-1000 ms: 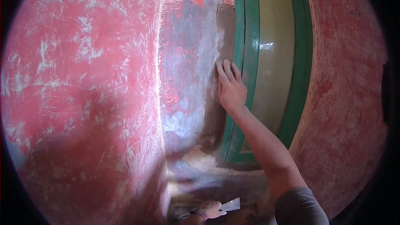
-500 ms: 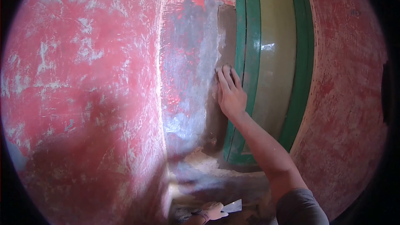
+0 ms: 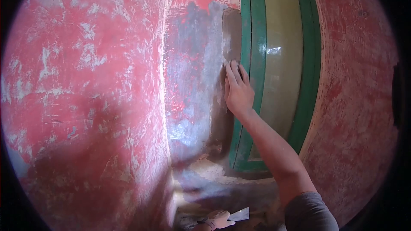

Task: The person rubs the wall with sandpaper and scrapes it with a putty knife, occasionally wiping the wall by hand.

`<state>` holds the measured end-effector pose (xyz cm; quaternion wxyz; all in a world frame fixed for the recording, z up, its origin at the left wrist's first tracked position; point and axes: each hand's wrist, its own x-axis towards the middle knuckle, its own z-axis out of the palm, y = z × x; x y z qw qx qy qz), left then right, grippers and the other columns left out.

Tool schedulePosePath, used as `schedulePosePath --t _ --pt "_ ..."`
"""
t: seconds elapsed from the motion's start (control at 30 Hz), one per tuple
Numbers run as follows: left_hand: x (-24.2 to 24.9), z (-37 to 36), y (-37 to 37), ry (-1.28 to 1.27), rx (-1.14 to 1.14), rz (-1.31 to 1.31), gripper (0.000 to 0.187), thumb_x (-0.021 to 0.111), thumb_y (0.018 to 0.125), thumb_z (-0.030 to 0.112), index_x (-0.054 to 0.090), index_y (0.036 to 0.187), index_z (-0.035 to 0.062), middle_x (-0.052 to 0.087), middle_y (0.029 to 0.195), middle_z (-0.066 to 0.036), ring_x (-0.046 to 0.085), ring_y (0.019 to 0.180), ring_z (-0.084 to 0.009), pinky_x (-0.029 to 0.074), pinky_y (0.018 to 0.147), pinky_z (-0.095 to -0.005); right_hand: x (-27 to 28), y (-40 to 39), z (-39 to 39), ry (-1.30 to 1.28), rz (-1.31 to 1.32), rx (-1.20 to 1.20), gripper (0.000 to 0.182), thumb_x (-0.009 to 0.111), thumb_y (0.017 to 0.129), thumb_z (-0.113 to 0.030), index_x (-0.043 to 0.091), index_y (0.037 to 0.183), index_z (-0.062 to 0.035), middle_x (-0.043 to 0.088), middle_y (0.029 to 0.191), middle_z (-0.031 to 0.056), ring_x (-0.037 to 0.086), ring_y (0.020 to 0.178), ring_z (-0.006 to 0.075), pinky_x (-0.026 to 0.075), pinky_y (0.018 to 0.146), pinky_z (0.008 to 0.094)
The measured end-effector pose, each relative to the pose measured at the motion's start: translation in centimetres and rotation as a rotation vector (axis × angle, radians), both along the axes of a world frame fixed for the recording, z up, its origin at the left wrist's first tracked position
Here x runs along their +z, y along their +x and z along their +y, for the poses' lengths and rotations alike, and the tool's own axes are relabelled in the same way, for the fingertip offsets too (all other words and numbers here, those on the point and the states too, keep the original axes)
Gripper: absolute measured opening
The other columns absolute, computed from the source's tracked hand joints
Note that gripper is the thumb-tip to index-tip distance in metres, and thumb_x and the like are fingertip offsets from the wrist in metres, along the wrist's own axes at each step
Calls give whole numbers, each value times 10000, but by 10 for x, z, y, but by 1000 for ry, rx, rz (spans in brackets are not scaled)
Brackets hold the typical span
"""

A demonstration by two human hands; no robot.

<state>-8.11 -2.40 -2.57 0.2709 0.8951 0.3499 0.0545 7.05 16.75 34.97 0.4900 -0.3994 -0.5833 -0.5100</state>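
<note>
My right hand (image 3: 239,92) reaches up and lies against the brown strip of fresh plaster (image 3: 231,34) beside the green window frame (image 3: 258,30). Its fingers are stretched out, slightly apart, with grey smears at the tips. Whether anything thin sits beneath the fingers is hidden. Low in the view, my left hand (image 3: 221,219) is closed around the handle of a putty knife (image 3: 240,214), whose pale flat blade points right. A band is on the left wrist. Left of the plaster strip, a grey-skimmed patch (image 3: 192,55) shows red paint through it.
A scraped red wall (image 3: 85,81) meets the patched section at a corner on the left. On the right is another red wall (image 3: 355,102). The window pane (image 3: 280,77) sits within the green frame. Below it, a rough ledge (image 3: 227,188) crosses the lower middle.
My right hand has slid slightly upward along the plaster strip. The left hand keeps hold of the putty knife, nearly unmoved. The view has shifted a little.
</note>
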Motion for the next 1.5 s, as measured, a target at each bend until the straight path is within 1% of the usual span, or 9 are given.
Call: schedulePosePath --t 0.17,0.37,0.47,0.67,0.77,0.87,0.97,1.27,1.5 --pt "-8 0 0 18 -25 -23 519 762 934 499 842 1120 21 809 1045 -246 780 976 -437 595 927 -571 0 5 -5 -39 -77 -36 530 611 1073 -168 558 1590 -67 549 1661 117 508 1518 370 595 1101 442" --pt "-24 4 9 91 -11 -27 528 769 926 488 837 1112 -1 806 1014 -256 785 929 -445 613 876 -565 91 -4 11 -10 28 -78 518 580 1092 -203 552 1588 -56 534 1674 114 489 1526 378 597 1098 458" --pt "-23 5 8 58 -25 -34 538 772 923 494 838 1102 -10 805 1006 -259 784 913 -449 617 858 -562 91 -5 16 -16 46 -86 528 566 1100 -223 541 1602 -61 527 1678 116 469 1542 379 591 1106 467" --pt "-8 -1 -7 25 -5 -33 550 780 919 504 839 1091 -15 804 1009 -263 782 916 -454 610 887 -576 28 -6 -6 -46 -27 -93 552 578 1092 -234 533 1601 -26 510 1680 160 423 1563 394 576 1128 457" --pt "-12 -1 -10 81 28 -36 552 774 924 512 841 1092 -9 804 1007 -263 779 926 -456 599 912 -586 45 -4 6 -22 -20 -11 562 574 1098 -240 513 1624 -54 499 1696 165 470 1516 421 511 1187 488" --pt "-30 14 -3 40 17 94 552 765 932 515 840 1095 -7 805 1018 -261 778 959 -453 591 934 -587 94 -5 21 23 -36 -99 576 578 1086 -227 506 1619 -20 476 1707 157 430 1546 409 546 1169 472" --pt "14 -2 -12 31 0 -9 539 759 936 498 837 1096 -10 802 1020 -266 777 966 -455 591 924 -583 137 -15 15 -61 38 -82 572 571 1089 -216 505 1626 -31 472 1714 149 428 1550 402 529 1188 478" --pt "10 -5 -10 -10 -3 -22 533 755 931 488 834 1087 -16 795 1005 -274 775 955 -464 596 915 -576 86 -1 19 -5 -16 -78 535 562 1105 -236 530 1608 -58 488 1711 135 470 1537 390 509 1200 477" --pt "-10 0 -2 119 42 -16 534 757 932 489 834 1087 -17 795 1021 -277 772 975 -469 593 932 -583 149 -11 17 -33 14 -167 570 573 1102 -253 501 1633 -56 486 1704 130 430 1561 394 522 1200 456"
